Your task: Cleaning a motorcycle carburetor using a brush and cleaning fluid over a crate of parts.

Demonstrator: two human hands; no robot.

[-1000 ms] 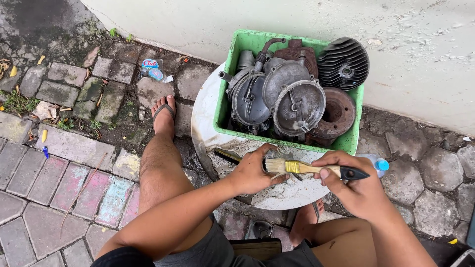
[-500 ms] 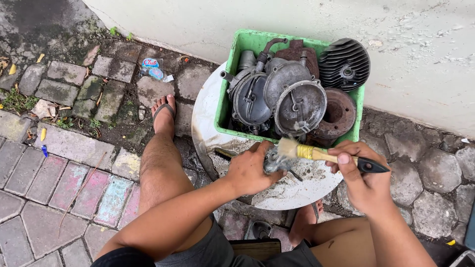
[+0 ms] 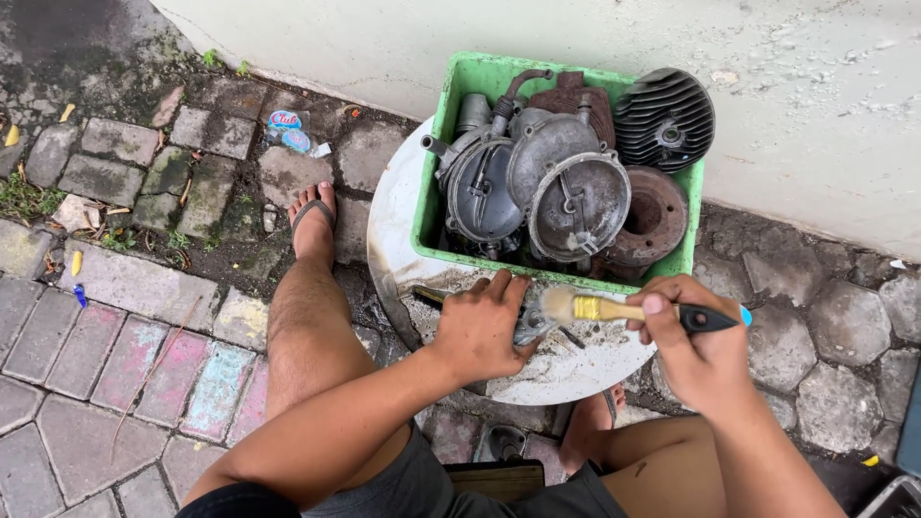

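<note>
My left hand point(image 3: 484, 326) grips a small grey metal part point(image 3: 531, 329) over a round white tray point(image 3: 393, 240). My right hand point(image 3: 696, 345) holds a paintbrush point(image 3: 624, 310) with a black handle, a yellow ferrule and pale bristles. The bristles touch the top of the metal part. Just beyond the hands stands a green plastic crate point(image 3: 451, 96) packed with grey and rusty engine parts, among them round covers point(image 3: 576, 206) and a black finned cylinder head point(image 3: 664, 117).
I sit low with both bare legs around the tray; my left foot in a sandal point(image 3: 312, 216) rests on the paving. A pale wall point(image 3: 576, 38) runs behind the crate. Litter point(image 3: 288, 129) lies on mossy stones at left. A dark tool point(image 3: 432, 294) lies on the tray.
The brush has swung from lying flat across both hands to its bristles pressing on the metal part. My right hand has shifted slightly right and up.
</note>
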